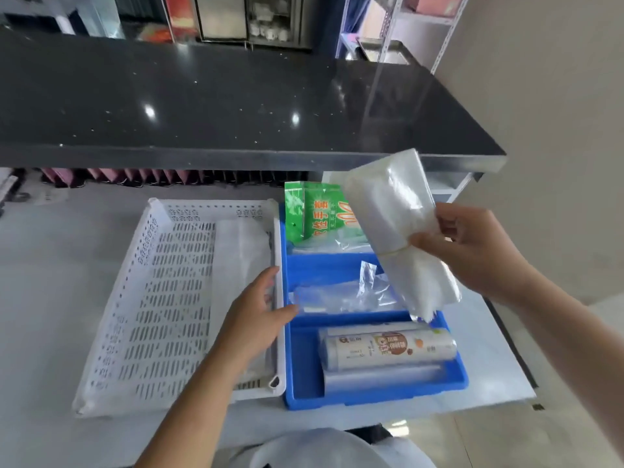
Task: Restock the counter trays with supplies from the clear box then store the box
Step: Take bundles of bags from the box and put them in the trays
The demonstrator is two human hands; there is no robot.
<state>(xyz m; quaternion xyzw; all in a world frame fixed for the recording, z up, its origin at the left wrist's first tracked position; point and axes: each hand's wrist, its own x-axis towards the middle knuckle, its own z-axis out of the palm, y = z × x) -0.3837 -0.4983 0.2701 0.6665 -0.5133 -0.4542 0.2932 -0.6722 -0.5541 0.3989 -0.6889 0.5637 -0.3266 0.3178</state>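
While the right hand grips a banded bundle of clear bags above the blue tray at centre right, the left hand rests with relaxed fingers on the white perforated tray beside it on the bench.

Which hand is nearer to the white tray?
Left. The left hand rests on the right rim of the white tray; the right hand holds a bag bundle above the blue tray.
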